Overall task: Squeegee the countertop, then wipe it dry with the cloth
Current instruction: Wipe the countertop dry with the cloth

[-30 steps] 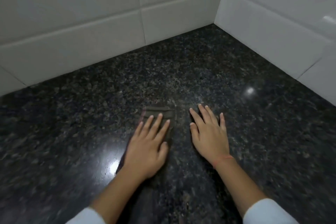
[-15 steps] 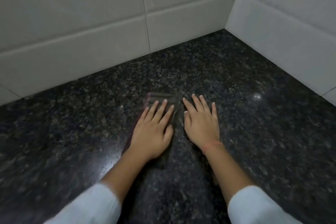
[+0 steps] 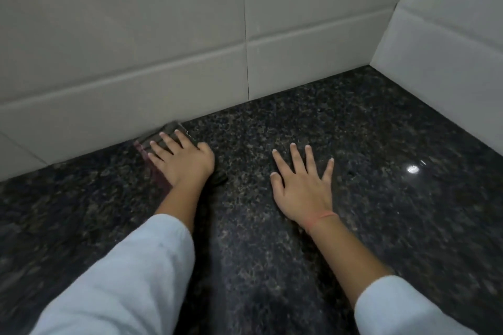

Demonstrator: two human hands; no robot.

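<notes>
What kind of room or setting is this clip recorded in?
Probably a kitchen or bathroom counter corner. A polished dark speckled stone countertop meets pale tiled walls on two sides, and the left hand presses a dark cloth flat at the wall's base.

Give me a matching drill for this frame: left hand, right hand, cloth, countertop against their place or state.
Things:
1. left hand
2. right hand
3. cloth
4. countertop

Places or states:
A. dark speckled stone, glossy, with a light glint
B. flat on the cloth, near the foot of the back wall
C. spread flat on bare stone, touching no cloth
D. dark, pinned under a palm, one edge at the wall tile

Pairs: 1-B, 2-C, 3-D, 4-A
</notes>
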